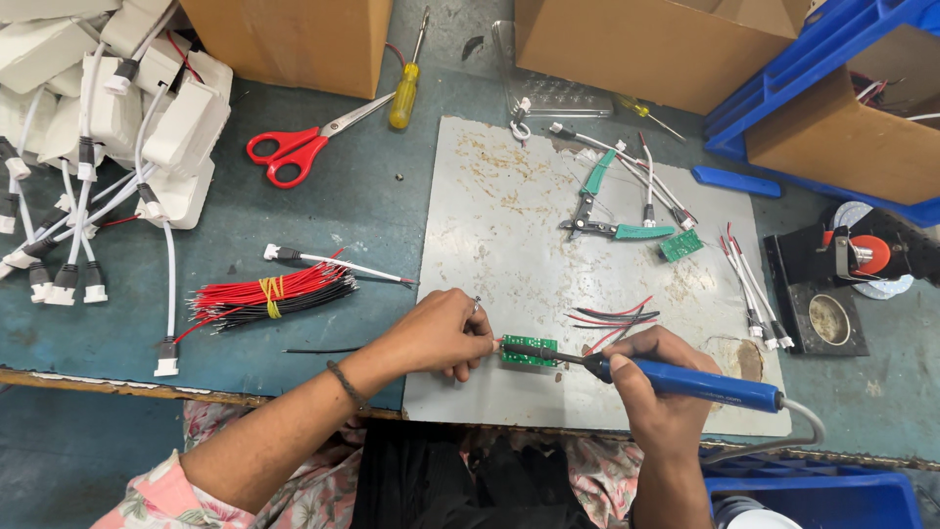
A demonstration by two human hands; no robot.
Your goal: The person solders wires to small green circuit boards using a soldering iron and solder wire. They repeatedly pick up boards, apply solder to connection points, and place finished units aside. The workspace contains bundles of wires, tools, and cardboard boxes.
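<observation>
The right hand (658, 377) grips a blue soldering iron (676, 380), tip on a small green board (530, 351). The left hand (441, 333) seems to pinch the board's edge.

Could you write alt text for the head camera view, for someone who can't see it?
A person's right hand holds a blue soldering iron to a small green circuit board, steadied by the left hand on a grey mat. Nearby lie a bundle of red and black wires, red scissors and green cutters.
</observation>
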